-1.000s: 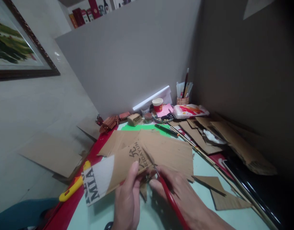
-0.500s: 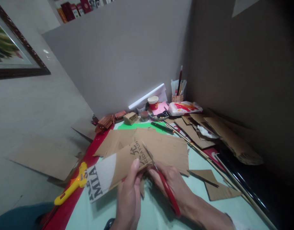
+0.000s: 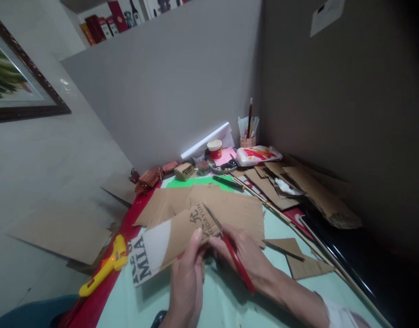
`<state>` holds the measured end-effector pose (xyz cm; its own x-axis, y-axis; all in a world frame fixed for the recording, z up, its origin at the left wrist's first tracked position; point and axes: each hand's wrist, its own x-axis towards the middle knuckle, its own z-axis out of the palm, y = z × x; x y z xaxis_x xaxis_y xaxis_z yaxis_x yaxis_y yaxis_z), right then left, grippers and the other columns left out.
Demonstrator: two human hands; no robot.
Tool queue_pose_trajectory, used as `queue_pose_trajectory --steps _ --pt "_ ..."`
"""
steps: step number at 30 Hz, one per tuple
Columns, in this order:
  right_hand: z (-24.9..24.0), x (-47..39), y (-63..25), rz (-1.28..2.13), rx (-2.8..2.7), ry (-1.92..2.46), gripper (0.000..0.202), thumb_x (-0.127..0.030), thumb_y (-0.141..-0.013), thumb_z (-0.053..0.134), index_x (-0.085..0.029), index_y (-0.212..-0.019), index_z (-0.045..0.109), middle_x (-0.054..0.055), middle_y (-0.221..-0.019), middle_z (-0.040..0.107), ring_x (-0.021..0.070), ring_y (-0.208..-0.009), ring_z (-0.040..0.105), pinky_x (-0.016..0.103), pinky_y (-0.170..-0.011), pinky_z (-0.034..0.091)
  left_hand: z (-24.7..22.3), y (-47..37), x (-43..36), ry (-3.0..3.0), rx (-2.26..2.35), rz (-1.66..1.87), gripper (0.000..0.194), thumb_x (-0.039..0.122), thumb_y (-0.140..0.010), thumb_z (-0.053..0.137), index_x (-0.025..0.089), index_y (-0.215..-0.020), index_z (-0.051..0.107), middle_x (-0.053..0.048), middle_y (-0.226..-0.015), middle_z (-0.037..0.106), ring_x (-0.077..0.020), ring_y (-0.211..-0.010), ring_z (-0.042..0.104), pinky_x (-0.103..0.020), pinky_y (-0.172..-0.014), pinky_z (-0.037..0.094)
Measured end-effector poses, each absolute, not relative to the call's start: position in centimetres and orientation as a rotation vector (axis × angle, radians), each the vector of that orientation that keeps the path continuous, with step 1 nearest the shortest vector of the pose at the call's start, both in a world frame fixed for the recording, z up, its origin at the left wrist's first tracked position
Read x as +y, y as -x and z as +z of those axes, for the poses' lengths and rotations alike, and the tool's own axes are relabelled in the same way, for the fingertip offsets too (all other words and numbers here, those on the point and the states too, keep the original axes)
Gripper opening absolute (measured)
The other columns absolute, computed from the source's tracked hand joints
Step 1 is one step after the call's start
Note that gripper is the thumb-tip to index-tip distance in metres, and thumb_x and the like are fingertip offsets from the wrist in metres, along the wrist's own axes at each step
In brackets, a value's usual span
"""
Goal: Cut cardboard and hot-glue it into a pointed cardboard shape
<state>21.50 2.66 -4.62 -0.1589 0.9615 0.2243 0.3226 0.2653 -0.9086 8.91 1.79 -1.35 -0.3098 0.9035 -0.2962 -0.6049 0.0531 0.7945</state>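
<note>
Above the near middle of a pale green tabletop (image 3: 127, 305), a brown-and-white piece of printed cardboard (image 3: 171, 243) is held tilted, pinched between the thumb and fingers of the left hand (image 3: 186, 282). Red-handled metal scissors (image 3: 237, 263) are gripped in the closed right hand (image 3: 245, 255), their blades laid at the right end of the printed piece. Beyond it, a wide brown cardboard sheet (image 3: 242, 212) is spread, partly covered by the piece, with a bright green sheet (image 3: 184, 182) beneath its far edge. At the left, a yellow glue gun (image 3: 105, 272) is seen on a red strip (image 3: 100, 291). To the right, the space is crowded by pointed cardboard scraps (image 3: 308, 266), long thin sticks (image 3: 288, 222) and stacked brown cardboard (image 3: 314, 193). At the far side, a red-and-white paper cup (image 3: 215, 150) is placed near a white plastic packet with red markings (image 3: 259, 156).
</note>
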Motion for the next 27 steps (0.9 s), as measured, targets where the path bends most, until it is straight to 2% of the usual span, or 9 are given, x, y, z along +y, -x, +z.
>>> queue_pose_trajectory --steps 5,9,14,17,19,21,24,27 --pt "-4.9 2.7 -21.4 0.93 -1.645 1.173 0.038 -0.048 -0.101 0.054 -0.021 -0.075 0.054 0.001 -0.068 0.065 0.0176 -0.062 0.059 0.027 -0.058 0.041 -1.4 -8.9 1.8 -0.381 1.105 1.562 0.034 0.002 -0.085 0.07 0.019 -0.114 0.075 -0.006 -0.109 0.081 -0.0166 -0.089 0.076 -0.023 -0.075 0.064" --pt "-5.5 2.9 -20.9 0.926 -1.636 1.157 0.041 -0.05 -0.102 0.047 -0.02 -0.074 0.054 0.003 -0.069 0.064 0.0177 -0.062 0.058 0.028 -0.059 0.039 -1.5 -8.8 1.9 -0.41 1.113 1.564 0.036 0.002 -0.085 0.071 0.018 -0.117 0.074 -0.009 -0.112 0.08 -0.0187 -0.092 0.077 -0.028 -0.082 0.064" --pt "-5.5 3.2 -21.0 0.955 -1.626 1.186 0.044 -0.056 -0.099 0.052 -0.019 -0.077 0.057 0.004 -0.07 0.065 0.0198 -0.064 0.06 0.029 -0.061 0.04 -1.6 -8.8 2.0 -0.425 1.129 1.563 0.037 0.004 -0.084 0.072 0.019 -0.117 0.074 -0.008 -0.11 0.081 -0.0192 -0.096 0.077 -0.025 -0.078 0.064" --pt "-5.1 3.1 -21.3 0.995 -1.576 1.22 0.038 -0.057 -0.096 0.057 -0.019 -0.096 0.058 0.0 -0.067 0.066 0.0204 -0.062 0.062 0.029 -0.059 0.042 -1.9 -8.8 1.9 -0.436 1.109 1.539 0.029 0.005 -0.082 0.074 0.017 -0.108 0.078 -0.006 -0.102 0.082 -0.0172 -0.088 0.077 -0.022 -0.077 0.063" --pt "-4.9 3.1 -21.5 1.025 -1.543 1.239 0.042 -0.055 -0.095 0.059 -0.018 -0.114 0.051 -0.003 -0.063 0.065 0.0203 -0.057 0.062 0.029 -0.057 0.043 -2.1 -8.9 1.8 -0.45 1.098 1.514 0.022 0.006 -0.081 0.075 0.015 -0.101 0.079 -0.006 -0.096 0.083 -0.0159 -0.082 0.077 -0.021 -0.076 0.063" --pt "-4.8 3.0 -21.5 1.04 -1.535 1.245 0.044 -0.054 -0.096 0.059 -0.018 -0.119 0.048 -0.004 -0.062 0.064 0.02 -0.055 0.062 0.028 -0.055 0.042 -2.3 -8.9 1.8 -0.464 1.097 1.502 0.018 0.008 -0.082 0.075 0.015 -0.098 0.079 -0.005 -0.092 0.082 -0.0152 -0.08 0.077 -0.021 -0.077 0.062" --pt "-4.9 2.9 -21.4 1.012 -1.554 1.229 0.035 -0.055 -0.097 0.055 -0.02 -0.1 0.054 -0.002 -0.064 0.063 0.0188 -0.059 0.06 0.028 -0.058 0.041 -2.5 -8.9 1.7 -0.473 1.115 1.494 0.017 0.009 -0.084 0.074 0.016 -0.099 0.079 -0.004 -0.091 0.082 -0.0157 -0.084 0.077 -0.022 -0.08 0.062" --pt "-5.1 2.9 -21.1 0.961 -1.555 1.232 0.045 -0.059 -0.099 0.048 -0.022 -0.074 0.048 0.0 -0.064 0.059 0.0176 -0.061 0.057 0.029 -0.06 0.038 -2.9 -9.0 1.7 -0.489 1.125 1.462 0.019 0.011 -0.083 0.076 0.015 -0.101 0.079 -0.006 -0.099 0.083 -0.0187 -0.093 0.077 -0.025 -0.086 0.061"
